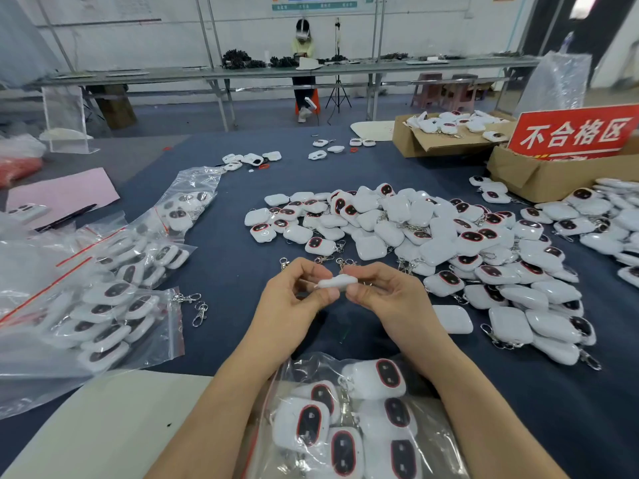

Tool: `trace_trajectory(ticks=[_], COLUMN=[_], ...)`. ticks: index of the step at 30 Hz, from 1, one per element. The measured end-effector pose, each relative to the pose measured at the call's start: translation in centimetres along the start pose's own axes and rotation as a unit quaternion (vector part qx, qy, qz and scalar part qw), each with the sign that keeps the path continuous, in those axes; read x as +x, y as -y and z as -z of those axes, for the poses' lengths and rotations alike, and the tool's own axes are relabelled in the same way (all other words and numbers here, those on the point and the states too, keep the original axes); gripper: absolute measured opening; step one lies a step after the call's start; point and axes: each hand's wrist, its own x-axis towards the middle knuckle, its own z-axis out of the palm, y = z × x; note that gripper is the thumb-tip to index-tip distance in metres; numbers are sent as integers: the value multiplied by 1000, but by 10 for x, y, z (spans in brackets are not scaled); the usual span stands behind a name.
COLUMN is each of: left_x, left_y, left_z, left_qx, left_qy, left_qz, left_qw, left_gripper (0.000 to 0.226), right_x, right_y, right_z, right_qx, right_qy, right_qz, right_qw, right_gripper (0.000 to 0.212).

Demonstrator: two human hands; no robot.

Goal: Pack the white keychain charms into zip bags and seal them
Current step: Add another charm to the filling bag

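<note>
Dark blue tabletop (224, 243) noted; heap of white keychain charms (432, 236) is cut off at right. Zip bag (304, 366) of charms is partly hidden under both forearms (221, 392). One charm (337, 282), seen edge-on, is pinched above the tabletop by left hand (294, 295) and right hand (380, 292) together.

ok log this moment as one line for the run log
left hand: pinches white charm | right hand: pinches same charm | zip bag: under wrists, holds charms | loose pile: beyond hands, unpacked
</note>
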Motion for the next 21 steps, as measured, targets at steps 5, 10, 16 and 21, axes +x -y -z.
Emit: trace_trajectory(ticks=[5,10,16,21], left_x=[0,-2,-5,-6], left_y=[-1,-2,-7,-12], left_z=[0,-1,-1,0], left_qx=[2,-28,-10,-71], left_qy=[1,10,31,27], left_qz=[-1,4,-10,-1], left_qw=[1000,1000,999,997], left_gripper=[33,21,30,20], right_x=[-1,-2,-2,0], right_y=[2,5,6,-1], right_z=[1,-2,-3,-3], right_qx=[29,70,18,-2], right_qy=[1,53,61,12], right_qz=[-1,0,23,22], right_qw=[1000,996,998,1000], right_gripper=[29,35,26,18])
